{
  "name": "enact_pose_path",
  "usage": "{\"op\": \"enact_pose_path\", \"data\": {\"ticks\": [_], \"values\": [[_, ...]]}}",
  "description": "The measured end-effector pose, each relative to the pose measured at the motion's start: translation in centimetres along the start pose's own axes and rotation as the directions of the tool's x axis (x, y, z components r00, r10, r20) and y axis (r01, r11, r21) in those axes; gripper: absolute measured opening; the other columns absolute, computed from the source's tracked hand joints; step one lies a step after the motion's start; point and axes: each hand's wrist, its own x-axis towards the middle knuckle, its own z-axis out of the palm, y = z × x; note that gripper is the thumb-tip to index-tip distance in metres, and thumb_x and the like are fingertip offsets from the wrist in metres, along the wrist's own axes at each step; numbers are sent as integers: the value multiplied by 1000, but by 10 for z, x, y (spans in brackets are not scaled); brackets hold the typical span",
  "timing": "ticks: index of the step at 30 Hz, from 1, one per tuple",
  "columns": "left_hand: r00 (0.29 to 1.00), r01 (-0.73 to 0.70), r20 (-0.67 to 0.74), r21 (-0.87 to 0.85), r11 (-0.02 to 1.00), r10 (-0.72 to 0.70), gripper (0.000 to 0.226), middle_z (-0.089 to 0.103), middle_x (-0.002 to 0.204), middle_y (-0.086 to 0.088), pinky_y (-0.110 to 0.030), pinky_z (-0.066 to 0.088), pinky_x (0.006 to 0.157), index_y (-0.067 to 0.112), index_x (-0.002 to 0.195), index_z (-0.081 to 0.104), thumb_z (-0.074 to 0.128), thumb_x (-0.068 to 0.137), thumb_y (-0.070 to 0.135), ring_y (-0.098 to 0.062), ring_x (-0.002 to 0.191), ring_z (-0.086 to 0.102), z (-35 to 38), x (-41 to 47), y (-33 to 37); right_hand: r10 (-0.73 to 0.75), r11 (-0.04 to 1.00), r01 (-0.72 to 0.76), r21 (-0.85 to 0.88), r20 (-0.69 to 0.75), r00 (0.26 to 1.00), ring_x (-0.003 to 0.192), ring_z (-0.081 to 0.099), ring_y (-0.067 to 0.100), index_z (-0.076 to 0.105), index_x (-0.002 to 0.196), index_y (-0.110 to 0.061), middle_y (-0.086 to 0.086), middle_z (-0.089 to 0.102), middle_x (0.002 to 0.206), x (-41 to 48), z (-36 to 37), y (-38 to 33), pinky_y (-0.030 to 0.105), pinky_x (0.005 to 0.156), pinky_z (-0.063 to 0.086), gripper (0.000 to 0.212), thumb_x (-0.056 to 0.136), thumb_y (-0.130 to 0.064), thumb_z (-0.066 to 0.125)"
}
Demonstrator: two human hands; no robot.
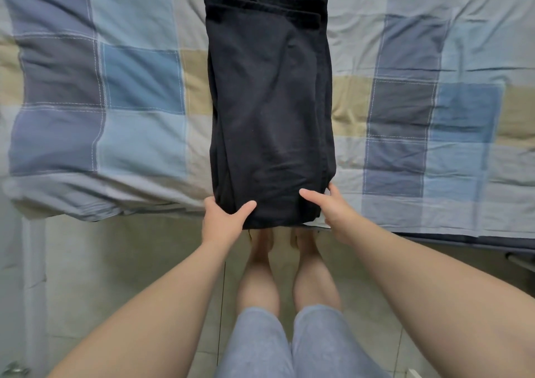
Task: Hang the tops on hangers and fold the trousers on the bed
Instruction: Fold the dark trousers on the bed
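Tiled floor, grey shorts

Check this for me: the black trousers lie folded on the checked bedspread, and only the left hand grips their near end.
Wrong in one respect: both hands grip the near end. The head view shows the left hand and the right hand each holding the black trousers, thumbs on top. They do lie folded on the checked bedspread.

Checked blue-beige quilt, pale tiled floor.
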Motion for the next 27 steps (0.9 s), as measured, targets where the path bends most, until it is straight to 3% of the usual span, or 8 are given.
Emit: {"op": "enact_pose_path", "data": {"ticks": [3, 5, 8, 11, 13, 19, 22, 27], "values": [[993, 2, 115, 10, 1000, -3, 67, 69, 115, 9, -36, 53, 93, 22, 122, 62, 84, 69, 56, -17, 104, 65, -11, 7, 1, 9, 1000, -9, -4, -30, 1000, 97, 59, 2, 35, 149, -26, -7, 57, 134, -5, -3, -3, 20, 69, 44, 85, 79, -35, 83], [969, 92, 239, -112, 989, -63, 66, 74, 111, 5, -38, 55, 95, 19, 119, 69, 87, 64, 51, -18, 101, 70, -17, 4, 5, 46, 999, -46, -19, -37, 998, 95, 71, 14, 54, 135, -22, -6, 71, 122, -11, -8, -6, 27, 69, 54, 71, 75, -40, 86], [909, 235, 394, -219, 947, -135, 75, 78, 104, 0, -40, 59, 88, 13, 117, 70, 90, 54, 49, -23, 95, 75, -26, -8, 10, 122, 992, -121, -35, 23, 992, 85, 77, 17, 70, 113, -19, -2, 79, 100, -26, -14, -9, 31, 67, 61, 50, 72, -41, 87], [868, 304, 460, -192, 933, -188, 58, 79, 98, 2, -32, 59, 67, 19, 114, 69, 88, 67, 47, -21, 88, 76, -36, -26, 16, 126, 991, -126, -51, 1, 992, 95, 75, 23, 71, 111, -14, 2, 78, 103, -44, -19, -10, 43, 90, 60, 46, 72, -33, 87], [855, 338, 462, -154, 928, -235, 50, 79, 98, 3, -31, 57, 66, 23, 112, 68, 86, 73, 48, -22, 90, 76, -43, -42, 18, 127, 990, -127, -67, -15, 992, 103, 72, 25, 70, 114, -14, 3, 76, 109, -61, -20, -7, 45, 97, 57, 45, 74, -30, 85], [836, 422, 440, -136, 896, -327, 52, 78, 101, 0, -25, 52, 55, 20, 115, 68, 84, 75, 49, -22, 88, 73, -66, -109, 2, 226, 973, -226, -43, -13, 974, 98, 71, 24, 68, 113, -12, 8, 74, 112, -132, -15, 17, 37, 79, 61, 34, 82, -23, 77], [828, 448, 442, -149, 881, -346, 55, 77, 106, -4, -26, 51, 54, 18, 118, 67, 84, 75, 48, -25, 92, 72, -77, -138, -8, 244, 967, -247, -66, -48, 969, 92, 71, 25, 69, 110, -12, 9, 74, 108, -166, -13, 27, 31, 62, 58, 34, 80, -25, 78], [862, 428, 396, -239, 871, -315, 45, 74, 106, -5, -24, 52, 49, 16, 117, 65, 81, 82, 39, -23, 85, 69, -93, -164, 0, 240, 970, -244, -23, -94, 966, 79, 65, 23, 68, 101, -11, 10, 69, 97, -201, -11, 22, 26, 50, 53, 28, 80, -25, 79]]}}
